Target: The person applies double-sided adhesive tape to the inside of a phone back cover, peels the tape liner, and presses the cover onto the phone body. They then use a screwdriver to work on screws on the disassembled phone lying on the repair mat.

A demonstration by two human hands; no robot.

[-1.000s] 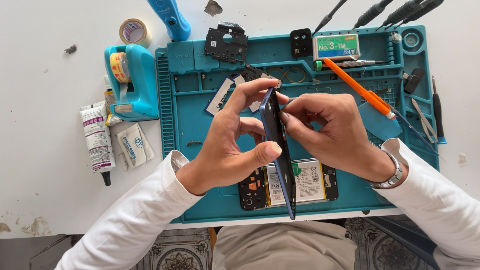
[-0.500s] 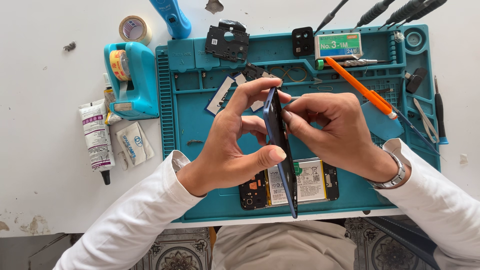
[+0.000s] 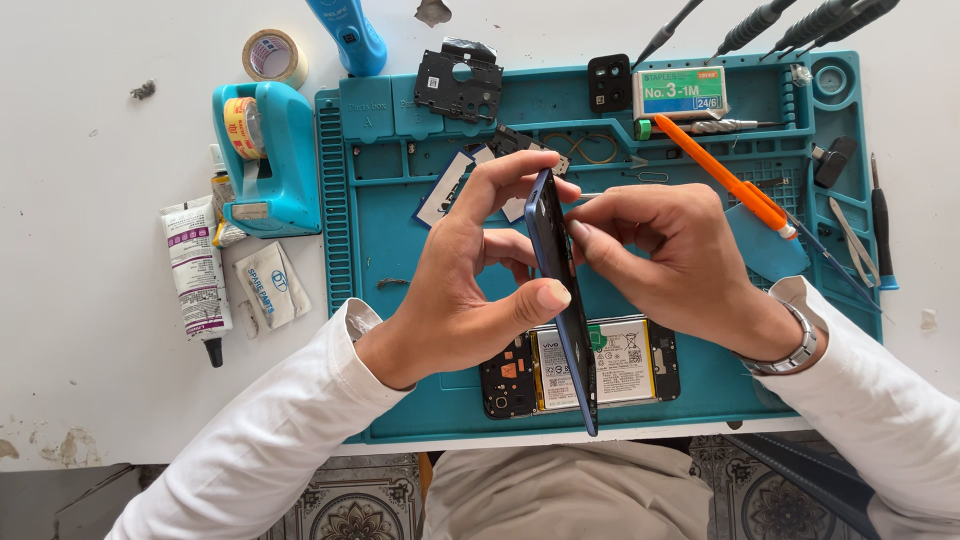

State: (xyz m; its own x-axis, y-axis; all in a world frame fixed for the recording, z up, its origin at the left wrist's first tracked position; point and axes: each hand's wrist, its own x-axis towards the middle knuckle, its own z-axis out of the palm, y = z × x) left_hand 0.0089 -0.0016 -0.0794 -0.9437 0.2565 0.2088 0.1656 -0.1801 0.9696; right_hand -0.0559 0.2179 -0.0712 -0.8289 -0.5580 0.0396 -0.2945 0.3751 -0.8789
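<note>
While both hands [image 3: 560, 270] pinch the blue cover [image 3: 560, 300], a green-labelled box [image 3: 680, 92] sits beyond.

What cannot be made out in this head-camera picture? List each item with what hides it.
- Blue back cover: seen edge-on, its faces hidden.
- Right hand: fingertips hidden behind the cover.
- Opened phone: middle hidden by cover and left hand.
- Screwdrivers: cut off by top edge.

The light is bright and even, coming from above. The white tabletop [image 3: 100, 130] is almost overexposed on the far side. Shadows under the hands are soft and short. The picture is sharp, without motion blur; the near floor is darker and slightly soft.
</note>
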